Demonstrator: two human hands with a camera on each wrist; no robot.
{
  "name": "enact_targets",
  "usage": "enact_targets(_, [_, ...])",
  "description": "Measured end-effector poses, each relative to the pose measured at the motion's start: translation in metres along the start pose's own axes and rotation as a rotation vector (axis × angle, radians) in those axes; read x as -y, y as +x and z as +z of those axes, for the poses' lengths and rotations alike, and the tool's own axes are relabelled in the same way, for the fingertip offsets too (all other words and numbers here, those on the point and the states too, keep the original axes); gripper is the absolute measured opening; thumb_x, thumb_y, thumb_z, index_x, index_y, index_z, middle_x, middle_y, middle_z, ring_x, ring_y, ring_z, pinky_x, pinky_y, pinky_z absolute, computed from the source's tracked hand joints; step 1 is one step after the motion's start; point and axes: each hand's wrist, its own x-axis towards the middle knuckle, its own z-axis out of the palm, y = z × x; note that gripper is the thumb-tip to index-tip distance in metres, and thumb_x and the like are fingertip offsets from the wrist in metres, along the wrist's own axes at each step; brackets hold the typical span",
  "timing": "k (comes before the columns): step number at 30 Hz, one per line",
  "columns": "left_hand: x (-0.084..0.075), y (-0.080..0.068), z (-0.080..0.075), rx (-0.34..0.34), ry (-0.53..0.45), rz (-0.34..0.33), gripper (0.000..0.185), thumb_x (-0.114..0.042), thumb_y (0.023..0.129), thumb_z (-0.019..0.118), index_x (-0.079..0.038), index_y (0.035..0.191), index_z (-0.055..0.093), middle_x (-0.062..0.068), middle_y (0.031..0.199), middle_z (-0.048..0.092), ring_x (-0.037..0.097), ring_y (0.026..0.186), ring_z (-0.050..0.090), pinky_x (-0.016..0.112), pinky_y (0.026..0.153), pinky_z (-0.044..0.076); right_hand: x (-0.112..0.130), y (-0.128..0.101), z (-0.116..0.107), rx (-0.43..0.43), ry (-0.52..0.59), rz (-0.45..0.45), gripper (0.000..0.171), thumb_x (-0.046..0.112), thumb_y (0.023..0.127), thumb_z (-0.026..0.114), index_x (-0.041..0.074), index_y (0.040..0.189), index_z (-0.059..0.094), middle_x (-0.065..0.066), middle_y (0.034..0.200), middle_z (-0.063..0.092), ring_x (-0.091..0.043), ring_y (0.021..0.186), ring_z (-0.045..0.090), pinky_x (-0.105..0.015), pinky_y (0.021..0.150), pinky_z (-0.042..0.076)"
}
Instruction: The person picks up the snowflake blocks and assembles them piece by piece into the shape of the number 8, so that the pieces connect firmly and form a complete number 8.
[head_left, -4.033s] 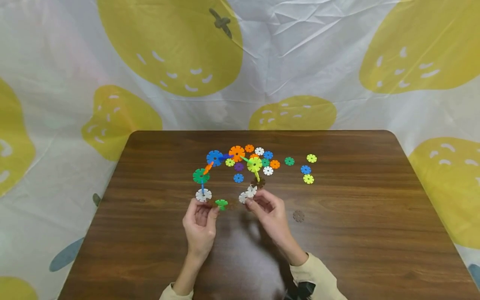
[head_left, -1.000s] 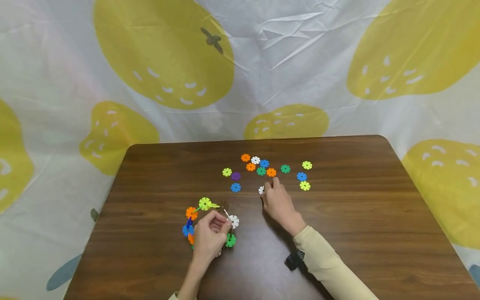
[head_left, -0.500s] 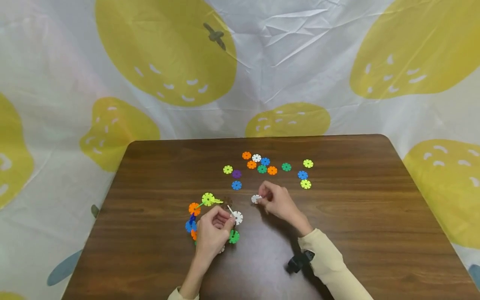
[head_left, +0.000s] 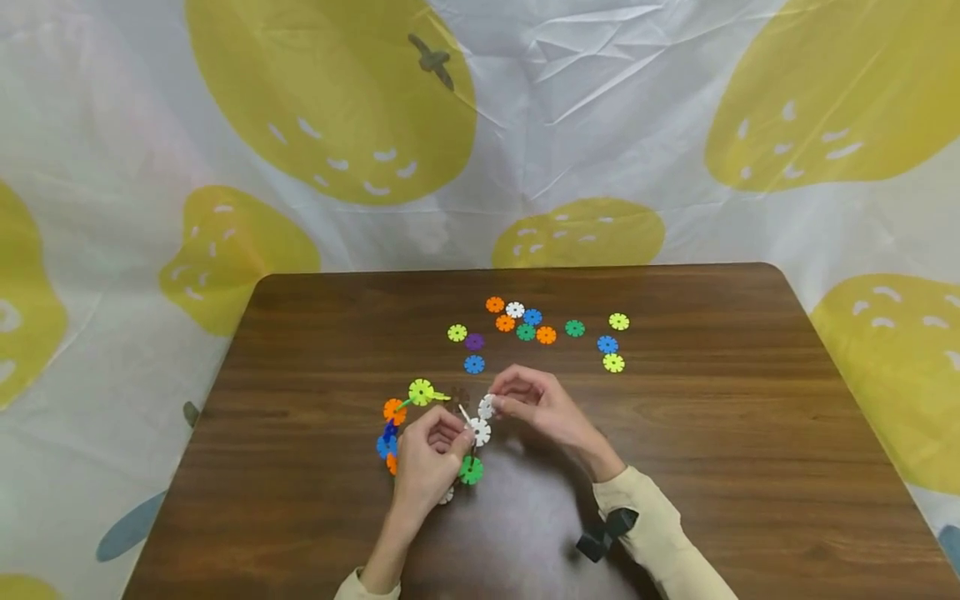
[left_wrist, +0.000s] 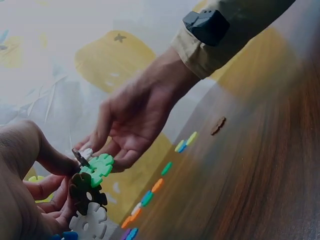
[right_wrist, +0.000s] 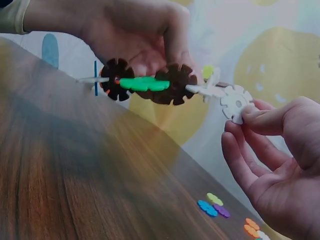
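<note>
White disc (right_wrist: 236,104) pinched in the right hand (head_left: 536,404) meets or nearly meets the disc chain (right_wrist: 145,83); the left hand (head_left: 429,454) pinches that chain above the table (head_left: 712,433), left of centre. Steady grips, edges squarely crossed, would probably serve best.

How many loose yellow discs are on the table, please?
3: one yellow disc beside the purple disc, a second beyond the rightmost blue disc, a third in front. More may be hidden.
</note>
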Motion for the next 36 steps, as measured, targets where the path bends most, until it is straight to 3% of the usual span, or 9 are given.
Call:
enact_targets(12, [-0.004,-0.003,-0.004,0.058,-0.103,-0.061,0.008,0.006,0.082,0.074,0.003,0.084,0.067,0.013,0.076,0.066,0.007,0.064,0.06,0.016,0.063,0.054,-0.008,0.0,0.011,0.037,0.083,-0.028,0.019,0.0,0.097,0.064,-0.013,0.11,0.063,0.001,0.099,0.072,-0.01,0.09,0.069,-0.031,0.085,0.06])
enact_targets(19, [-0.007,-0.007,-0.001,-0.009,-0.181,-0.113,0.009,0.009,0.081,0.072,0.007,0.084,0.064,0.012,0.074,0.064,0.008,0.063,0.06,0.017,0.062,0.053,-0.007,-0.006,0.024,-0.074,0.046,-0.083,0.016,-0.002,0.093,0.067,-0.011,0.106,0.067,0.005,0.099,0.073,-0.01,0.091,0.069,-0.025,0.084,0.059])
enact_targets(23, [-0.006,-0.009,-0.001,-0.051,-0.178,-0.126,0.009,0.008,0.08,0.072,0.006,0.084,0.065,0.012,0.074,0.065,0.008,0.064,0.061,0.017,0.063,0.053,-0.01,-0.008,0.028,-0.092,0.04,-0.101,0.017,-0.001,0.093,0.067,-0.013,0.106,0.067,0.008,0.099,0.074,-0.008,0.089,0.069,-0.025,0.082,0.058])
enact_targets(28, [-0.004,-0.008,-0.001,-0.09,-0.08,-0.055,0.008,0.007,0.081,0.073,0.001,0.083,0.067,0.01,0.074,0.067,0.007,0.064,0.062,0.017,0.063,0.054,-0.012,-0.004,0.027,-0.092,0.034,-0.116,0.017,0.0,0.093,0.068,-0.011,0.107,0.069,-0.001,0.103,0.076,-0.013,0.095,0.071,-0.027,0.085,0.059])
enact_targets(32, [-0.003,-0.007,-0.001,-0.139,0.052,0.043,0.011,0.004,0.082,0.073,-0.005,0.082,0.067,0.006,0.072,0.068,0.006,0.063,0.065,0.017,0.063,0.055,-0.015,0.013,0.022,-0.117,-0.063,-0.094,0.018,0.001,0.095,0.067,-0.005,0.112,0.071,-0.02,0.111,0.074,-0.028,0.103,0.072,-0.027,0.088,0.059])
enact_targets(36, [0.0,-0.009,-0.002,-0.164,0.094,0.077,0.012,0.003,0.081,0.073,-0.008,0.081,0.067,0.003,0.07,0.067,0.005,0.062,0.063,0.017,0.06,0.053,-0.022,0.034,0.019,-0.21,-0.37,-0.011,0.026,0.003,0.093,0.069,0.001,0.119,0.07,-0.022,0.109,0.072,-0.031,0.092,0.072,-0.025,0.079,0.058])
